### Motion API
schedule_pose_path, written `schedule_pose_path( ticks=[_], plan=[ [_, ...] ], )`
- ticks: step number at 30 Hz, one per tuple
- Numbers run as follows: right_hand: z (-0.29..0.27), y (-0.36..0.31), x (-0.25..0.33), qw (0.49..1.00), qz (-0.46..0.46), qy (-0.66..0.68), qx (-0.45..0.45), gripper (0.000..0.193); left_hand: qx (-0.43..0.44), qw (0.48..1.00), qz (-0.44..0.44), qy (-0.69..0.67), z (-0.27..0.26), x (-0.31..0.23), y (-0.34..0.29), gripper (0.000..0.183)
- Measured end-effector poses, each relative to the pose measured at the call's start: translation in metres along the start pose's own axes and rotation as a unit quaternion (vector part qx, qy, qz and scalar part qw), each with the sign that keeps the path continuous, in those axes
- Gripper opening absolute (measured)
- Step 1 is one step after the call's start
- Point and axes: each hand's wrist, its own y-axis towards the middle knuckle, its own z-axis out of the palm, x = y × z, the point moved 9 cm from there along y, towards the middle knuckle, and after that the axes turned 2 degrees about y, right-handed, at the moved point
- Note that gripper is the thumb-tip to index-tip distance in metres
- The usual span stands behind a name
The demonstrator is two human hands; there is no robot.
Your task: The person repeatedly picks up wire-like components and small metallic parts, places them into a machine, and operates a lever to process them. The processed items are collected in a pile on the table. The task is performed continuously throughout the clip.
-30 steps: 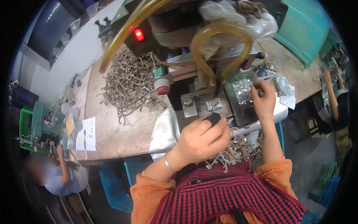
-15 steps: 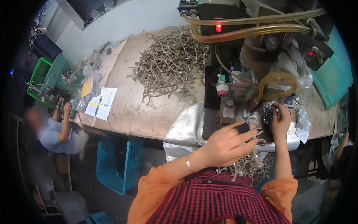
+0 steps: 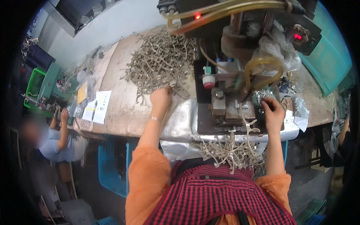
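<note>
My left hand (image 3: 161, 100) reaches to the near edge of a heap of curved, dull metal hooks (image 3: 159, 62). Its fingers are curled in; what they hold, if anything, is hidden. At the right of the press, my right hand (image 3: 273, 112) has bent fingertips in a small pile of shiny silver bits (image 3: 263, 95). Whether it pinches one of them cannot be seen. Between my hands is the press's metal fixture (image 3: 240, 111), and a forked metal hook (image 3: 250, 127) slants out of its front edge. More forked hooks (image 3: 228, 152) lie below, in front of my apron.
The press (image 3: 240, 45) has yellowish hoses and a red-and-green button (image 3: 208, 80). Silver foil (image 3: 180, 122) covers the table edge. A printed sheet (image 3: 98, 107) lies left, near a co-worker (image 3: 62, 138). A blue crate (image 3: 112, 165) stands below; a teal bin (image 3: 330, 52) leans right.
My left hand has moved from in front of the fixture leftward and away to the hook heap. A forked hook now shows clearly at the fixture. My right hand stays at the shiny pile.
</note>
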Motion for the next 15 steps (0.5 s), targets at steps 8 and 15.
schedule_pose_path(
  ticks=[8, 15],
  plan=[
    [-0.040, -0.043, 0.023, 0.997, -0.065, 0.040, 0.006, 0.014, -0.076, 0.860, -0.053, -0.502, -0.046, 0.019, -0.034, 0.026],
    [0.038, -0.011, 0.107, 0.972, -0.087, 0.189, 0.105, 0.035, 0.095, 0.754, -0.076, -0.645, -0.038, -0.037, -0.037, 0.035]
  ],
)
